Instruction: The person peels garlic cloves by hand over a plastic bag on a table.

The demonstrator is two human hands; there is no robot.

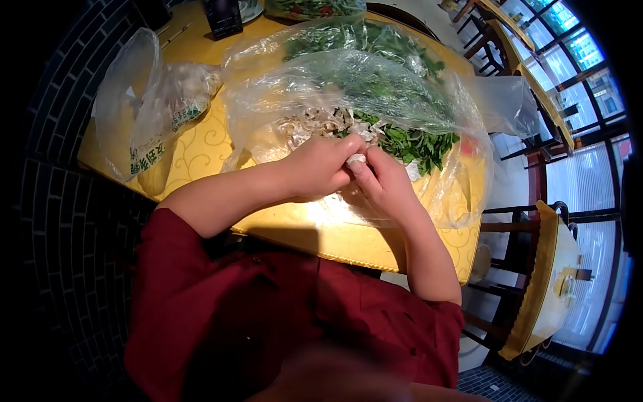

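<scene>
My left hand (325,164) and my right hand (385,179) meet over the front part of a large clear plastic bag (268,100). Between their fingertips is a small whitish piece (356,159), probably garlic, which both hands pinch. Just beyond my left hand lies a heap of pale, papery peelings (311,125) on the plastic. Green leaves (425,144) lie beyond my right hand, and more greens show through the film farther back. My fingers partly hide the small piece.
At the left of the yellow-covered table (201,151) stands an open plastic bag (144,114) with whitish bulbs (191,84). A dark box (223,17) and a bowl of greens (315,8) are at the back. Another table (552,281) stands at the right.
</scene>
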